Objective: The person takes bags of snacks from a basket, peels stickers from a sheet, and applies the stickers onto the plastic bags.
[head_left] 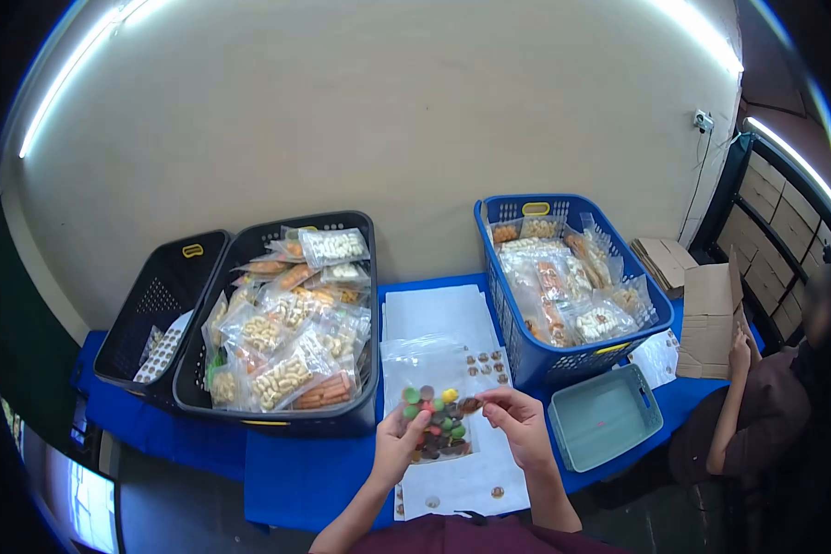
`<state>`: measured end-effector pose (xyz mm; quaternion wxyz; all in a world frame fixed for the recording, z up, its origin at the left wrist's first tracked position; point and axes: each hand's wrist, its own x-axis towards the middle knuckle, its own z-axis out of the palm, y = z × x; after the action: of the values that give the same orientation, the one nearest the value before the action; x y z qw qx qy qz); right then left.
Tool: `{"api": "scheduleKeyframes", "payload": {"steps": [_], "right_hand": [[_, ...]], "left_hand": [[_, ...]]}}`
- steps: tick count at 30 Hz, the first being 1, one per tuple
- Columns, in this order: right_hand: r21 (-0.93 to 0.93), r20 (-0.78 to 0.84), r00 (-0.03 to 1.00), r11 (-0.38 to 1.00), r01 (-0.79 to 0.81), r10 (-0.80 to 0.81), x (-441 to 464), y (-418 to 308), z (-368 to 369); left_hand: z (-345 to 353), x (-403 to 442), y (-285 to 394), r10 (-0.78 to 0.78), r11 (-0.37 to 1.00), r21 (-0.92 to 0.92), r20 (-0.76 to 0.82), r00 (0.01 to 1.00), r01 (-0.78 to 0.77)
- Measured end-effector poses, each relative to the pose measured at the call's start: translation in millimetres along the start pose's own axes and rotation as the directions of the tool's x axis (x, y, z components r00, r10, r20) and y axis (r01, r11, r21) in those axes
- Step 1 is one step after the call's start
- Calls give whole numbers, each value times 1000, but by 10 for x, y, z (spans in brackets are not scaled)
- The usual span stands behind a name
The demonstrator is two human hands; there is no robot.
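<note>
Your left hand (pixel 400 445) grips the left side of a clear bag of multicoloured round sweets (pixel 445 443), above white sheets (pixel 452 489) on the blue-covered desk (pixel 295 480). Your right hand (pixel 519 423) pinches what looks like a brown sticker (pixel 470 404) near the bag's upper right; contact is unclear. Lumpy sweets could wrinkle the plastic, creasing the sticker; a slack left grip might let the bag slide.

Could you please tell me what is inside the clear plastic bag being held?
Inside the clear plastic bag are small rounded green, dark brown, pink and yellow pieces. The left hand covers part of them; whatever lies beneath the visible ones is hidden.
</note>
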<state>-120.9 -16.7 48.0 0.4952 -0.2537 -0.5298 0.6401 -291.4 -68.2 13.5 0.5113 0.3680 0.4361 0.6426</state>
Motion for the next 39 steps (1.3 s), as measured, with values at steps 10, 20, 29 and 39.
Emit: {"api": "scheduleKeyframes", "payload": {"steps": [10, 20, 29, 39], "right_hand": [[-221, 78, 995, 972, 79, -63, -76, 120, 104], [-491, 18, 999, 870, 43, -39, -58, 145, 123], [-409, -51, 999, 912, -25, 4, -38, 206, 164], [-438, -80, 996, 897, -60, 28, -41, 242, 202]], "left_hand": [[-23, -90, -149, -39, 992, 121, 62, 997, 31], [-36, -95, -196, -55, 992, 121, 80, 995, 45], [-89, -95, -215, -58, 989, 139, 84, 995, 45], [-88, -132, -231, 6, 992, 126, 100, 995, -18]]}}
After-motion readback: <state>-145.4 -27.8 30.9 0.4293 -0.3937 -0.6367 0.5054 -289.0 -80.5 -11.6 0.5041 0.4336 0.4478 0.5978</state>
